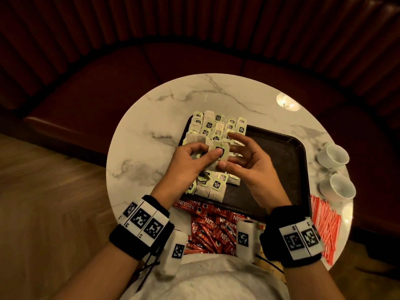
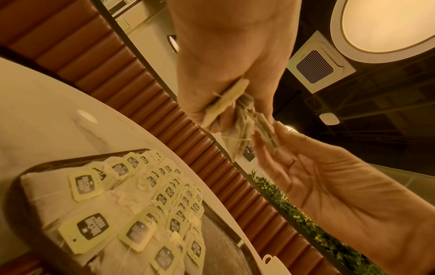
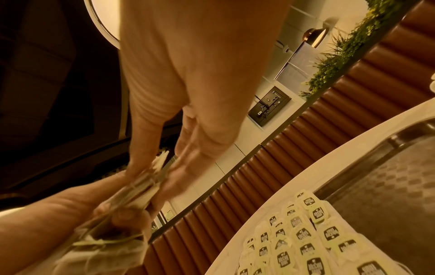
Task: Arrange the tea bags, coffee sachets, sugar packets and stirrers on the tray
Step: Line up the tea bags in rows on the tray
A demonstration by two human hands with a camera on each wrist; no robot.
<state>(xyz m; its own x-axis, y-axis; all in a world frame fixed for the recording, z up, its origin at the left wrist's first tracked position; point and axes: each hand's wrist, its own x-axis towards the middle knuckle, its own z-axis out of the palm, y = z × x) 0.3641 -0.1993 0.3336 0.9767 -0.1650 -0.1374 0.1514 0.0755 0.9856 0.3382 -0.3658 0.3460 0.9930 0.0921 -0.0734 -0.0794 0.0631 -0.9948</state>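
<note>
- Tea bags (image 1: 216, 128) with pale green tags lie in overlapping rows across the left half of a dark tray (image 1: 281, 161), centre frame, on a round marble table (image 1: 151, 118).
- Left hand (image 1: 190, 163) grips a small bundle of tea bags (image 1: 218, 154) above those rows.
- Right hand (image 1: 251, 167) pinches the same bundle, remaining fingers spread.
- Red coffee sachets (image 1: 216, 230) lie at lower centre, off the tray.
- Two white cups (image 1: 335, 169) stand at right.

Dim, warm amber lighting throughout; glare spot on the round white marble table (image 1: 287, 102); wrist views blurred, edges distorted.
</note>
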